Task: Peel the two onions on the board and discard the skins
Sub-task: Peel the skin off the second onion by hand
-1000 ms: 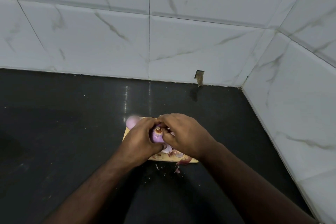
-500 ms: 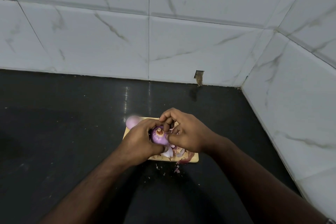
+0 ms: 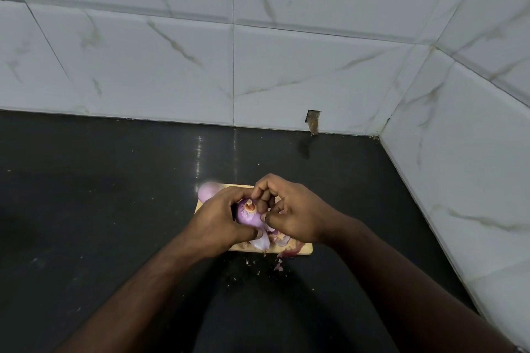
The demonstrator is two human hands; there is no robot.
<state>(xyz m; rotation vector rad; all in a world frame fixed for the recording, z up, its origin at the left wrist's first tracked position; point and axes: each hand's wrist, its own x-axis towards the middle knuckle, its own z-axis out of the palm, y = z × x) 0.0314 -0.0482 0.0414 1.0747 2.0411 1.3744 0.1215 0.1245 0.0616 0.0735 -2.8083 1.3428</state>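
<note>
- The purple, glossy, half-peeled onion (image 3: pixel 249 213) sits above the pale wooden cutting board (image 3: pixel 301 249), cupped in my left hand (image 3: pixel 218 223), root end up.
- My right hand (image 3: pixel 289 215) pinches at skin near the root; whether it has a flap I cannot tell.
- I judge it light, firm and slippery where bared; the papery skin tears easily, so take hold at the root edge.
- A second, peeled pink onion (image 3: pixel 207 190) rests at the board's far left corner.
- Loose skins (image 3: pixel 262 242) lie on the board and the black table (image 3: pixel 114 209).

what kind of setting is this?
Most likely a home kitchen corner: a dark stone countertop meets marble-look wall tiles, and a wooden cutting board holds onion skins while two hands peel an onion.
</note>
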